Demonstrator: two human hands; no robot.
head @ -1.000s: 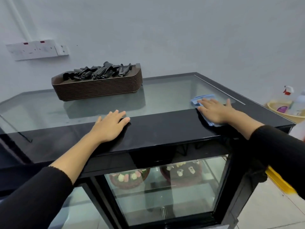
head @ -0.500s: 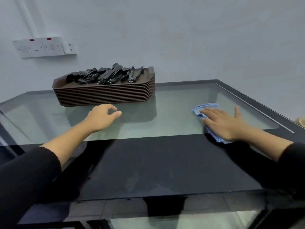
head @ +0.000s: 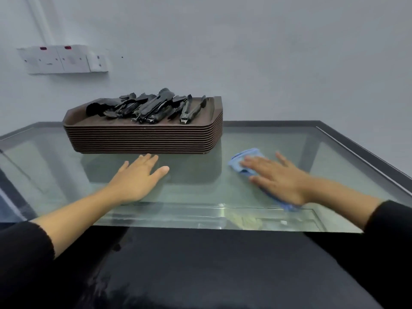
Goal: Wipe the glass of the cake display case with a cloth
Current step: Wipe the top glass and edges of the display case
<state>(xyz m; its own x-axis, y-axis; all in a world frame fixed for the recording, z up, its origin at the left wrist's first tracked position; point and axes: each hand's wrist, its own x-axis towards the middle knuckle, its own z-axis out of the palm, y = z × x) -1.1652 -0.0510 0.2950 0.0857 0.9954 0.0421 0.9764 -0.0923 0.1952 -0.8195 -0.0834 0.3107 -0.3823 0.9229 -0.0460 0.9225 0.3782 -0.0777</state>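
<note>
Grey wall behind, a socket plate (head: pixel 64 59) at upper left. Below it was the glass top (head: pixel 200 195) of the cake display case, black-framed. A stack of brown trays (head: pixel 145 139) carrying black tongs (head: pixel 153 108) stood on the rear of the glass. My right hand (head: pixel 278 177) lay flat with fingers straight and spread, pressing the blue cloth (head: pixel 245 156) onto the glass to the right of the trays. My left hand (head: pixel 136 177) was open, palm down, holding nothing, its fingertips just short of the trays. Judged step: wiping the top pane, right portion. The next stroke calls for even pressure and a sweep that stops before the stack. Otherwise the left hand shifts the stack to clear the glass beneath.
</note>
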